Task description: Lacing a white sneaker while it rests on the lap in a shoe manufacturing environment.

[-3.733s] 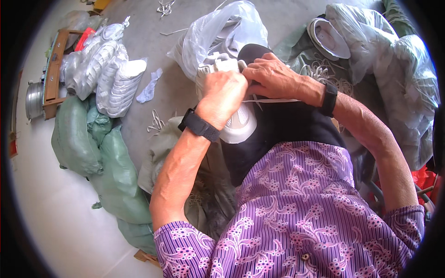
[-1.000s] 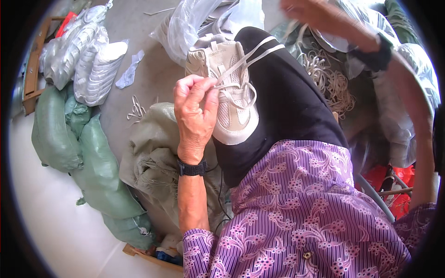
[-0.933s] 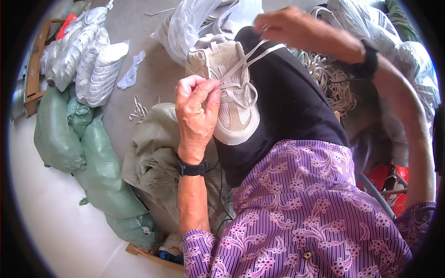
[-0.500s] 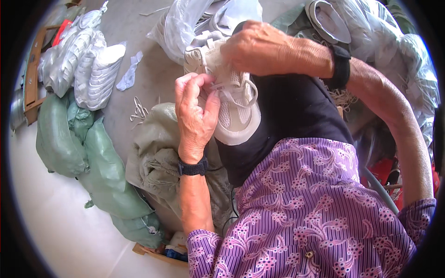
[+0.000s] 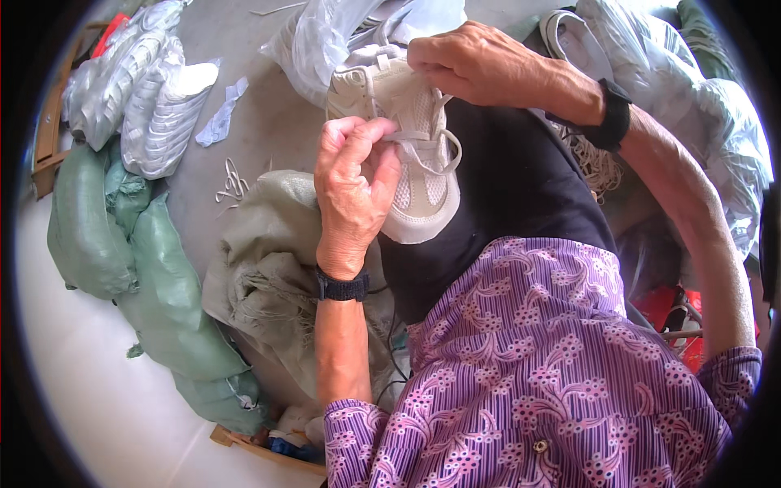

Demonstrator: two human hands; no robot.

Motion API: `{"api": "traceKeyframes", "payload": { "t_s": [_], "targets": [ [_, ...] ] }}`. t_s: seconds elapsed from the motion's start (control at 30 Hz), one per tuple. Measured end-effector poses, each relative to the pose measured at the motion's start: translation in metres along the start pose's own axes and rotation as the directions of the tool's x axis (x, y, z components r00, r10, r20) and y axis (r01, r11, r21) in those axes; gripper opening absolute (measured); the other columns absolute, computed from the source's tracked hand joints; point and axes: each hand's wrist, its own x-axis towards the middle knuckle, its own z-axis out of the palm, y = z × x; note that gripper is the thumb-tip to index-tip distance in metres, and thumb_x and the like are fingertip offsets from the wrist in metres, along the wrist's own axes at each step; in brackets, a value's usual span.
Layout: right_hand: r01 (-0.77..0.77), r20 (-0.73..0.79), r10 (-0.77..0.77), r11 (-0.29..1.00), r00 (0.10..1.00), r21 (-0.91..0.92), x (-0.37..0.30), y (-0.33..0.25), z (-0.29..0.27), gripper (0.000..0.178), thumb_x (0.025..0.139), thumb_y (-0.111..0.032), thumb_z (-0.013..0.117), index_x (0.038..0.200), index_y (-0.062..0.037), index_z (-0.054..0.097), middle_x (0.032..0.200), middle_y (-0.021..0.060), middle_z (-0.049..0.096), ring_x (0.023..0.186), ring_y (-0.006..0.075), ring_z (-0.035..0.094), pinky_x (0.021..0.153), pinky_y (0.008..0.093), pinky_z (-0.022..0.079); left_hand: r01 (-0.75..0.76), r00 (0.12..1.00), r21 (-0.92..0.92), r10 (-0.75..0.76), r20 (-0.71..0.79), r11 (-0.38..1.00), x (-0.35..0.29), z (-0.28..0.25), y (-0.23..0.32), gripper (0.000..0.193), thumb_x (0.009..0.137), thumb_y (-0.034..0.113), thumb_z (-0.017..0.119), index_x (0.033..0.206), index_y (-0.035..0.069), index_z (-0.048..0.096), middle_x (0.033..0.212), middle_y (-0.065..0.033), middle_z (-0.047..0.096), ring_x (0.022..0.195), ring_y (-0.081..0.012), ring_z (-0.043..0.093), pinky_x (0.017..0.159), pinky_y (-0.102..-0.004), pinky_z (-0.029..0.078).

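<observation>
A cream sneaker (image 5: 421, 221) with mesh panels rests on my lap, its toe toward me and its heel pointing away. Its pale shoelace (image 5: 419, 151) crosses the tongue, and a loose loop bulges on the right side. My left hand (image 5: 355, 183) pinches the lace at the left edge of the lacing, thumb and forefinger brought together. My right hand (image 5: 482, 67) is closed at the upper right eyelets, knuckles up. Its fingers hide what they grip; a bit of lace shows just below them.
Wrapped stacks of white shoe parts (image 5: 168, 114) lie at the far left, above green sacks (image 5: 167, 285). A beige cloth sack (image 5: 260, 244) slumps by my left forearm. Clear plastic bags (image 5: 305, 49) sit beyond the sneaker. Bundled laces (image 5: 598, 167) and another pale shoe (image 5: 576, 45) are to the right.
My right hand has moved slightly right and up from the sneaker's tongue to its upper right edge. My left hand keeps its pinch at the lacing.
</observation>
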Motion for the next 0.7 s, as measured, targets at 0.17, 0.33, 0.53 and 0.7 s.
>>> {"api": "traceKeyframes", "payload": {
  "t_s": [0.17,0.33,0.53,0.7],
  "targets": [
    [0.081,-0.022,-0.078,0.972,0.997,0.219,-0.016,-0.001,-0.002,0.014,0.081,-0.006,0.058,0.094,-0.0006,0.060,0.078,0.0161,0.062,0.072,0.0357,0.063,0.065,0.0409,0.049,-0.142,0.990,0.095,0.140,0.025,0.985,0.007,0.003,0.002,0.017,0.073,0.002,0.069,0.089,0.006,0.068,0.087,-0.0074,0.055,0.081,-0.0249,0.055,0.072,-0.0367,0.046],
    [0.170,0.033,-0.192,0.928,0.981,0.332,-0.025,-0.013,0.003,0.022,0.073,-0.003,0.063,0.095,-0.0009,0.062,0.079,0.0151,0.063,0.079,0.0352,0.063,0.072,0.0409,0.050,-0.120,0.992,0.043,0.119,0.039,0.992,0.009,0.002,0.012,0.010,0.075,0.007,0.069,0.085,0.005,0.067,0.082,-0.0083,0.055,0.079,-0.0259,0.054,0.070,-0.0373,0.045],
    [-0.019,0.022,0.016,0.993,1.000,0.117,-0.034,-0.008,0.009,0.031,0.075,-0.010,0.067,0.105,-0.0068,0.060,0.081,0.0091,0.065,0.080,0.0301,0.063,0.077,0.0412,0.047,-0.091,0.986,-0.014,0.092,0.137,0.996,0.012,0.001,0.026,0.011,0.080,0.011,0.067,0.076,0.002,0.062,0.073,-0.0110,0.053,0.073,-0.0270,0.053,0.067,-0.0381,0.043],
    [0.048,-0.103,-0.047,0.999,0.994,0.011,-0.032,-0.002,0.013,0.021,0.083,-0.017,0.064,0.101,-0.0084,0.059,0.080,0.0055,0.064,0.081,0.0255,0.063,0.079,0.0393,0.043,0.080,0.970,-0.105,-0.053,0.236,0.991,0.016,-0.001,0.028,0.022,0.083,0.011,0.065,0.067,-0.002,0.056,0.065,-0.0102,0.048,0.062,-0.0233,0.049,0.059,-0.0352,0.040]
  ]
}}
